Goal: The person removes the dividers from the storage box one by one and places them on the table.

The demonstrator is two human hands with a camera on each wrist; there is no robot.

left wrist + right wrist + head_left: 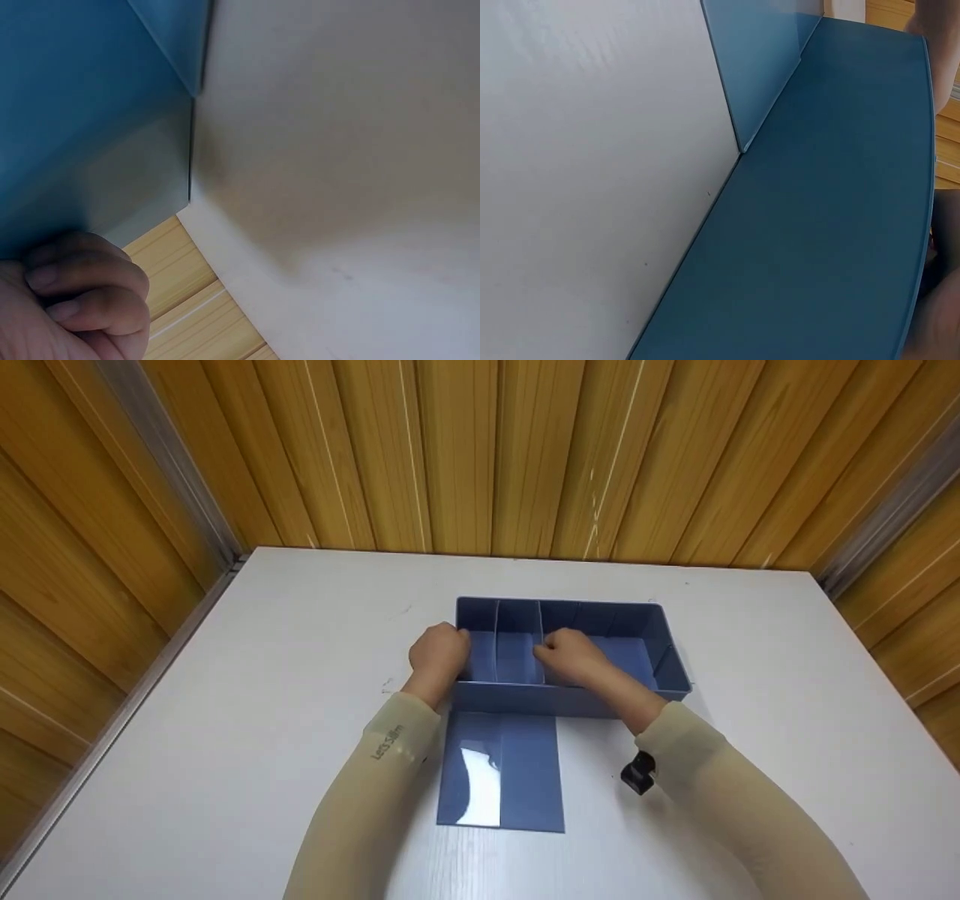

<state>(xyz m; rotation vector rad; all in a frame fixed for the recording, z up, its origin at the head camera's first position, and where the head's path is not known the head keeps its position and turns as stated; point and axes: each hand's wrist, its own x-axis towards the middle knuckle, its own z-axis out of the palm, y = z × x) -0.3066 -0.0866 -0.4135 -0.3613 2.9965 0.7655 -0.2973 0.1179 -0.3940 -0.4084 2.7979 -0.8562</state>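
A long blue storage box [570,701] stands on the white table, two upright dividers splitting its left part. At its left end, my left hand [440,651] grips the side wall with curled fingers, which the left wrist view shows at lower left by the rim. My right hand [571,655] reaches over the front wall and pinches the right-hand divider [541,622] near its front end; its fingertips are partly hidden. The left-hand divider [496,622] stands between the two hands, touched by neither. In the right wrist view, the box's front wall [810,195] covers most of that hand.
Flat blue panels [531,772] lie side by side on the white table [300,660] against the front of the box, one reflecting light. Yellow wood-patterned walls [517,457] rise behind the table and on both sides. A black device [638,772] hangs at the right wrist.
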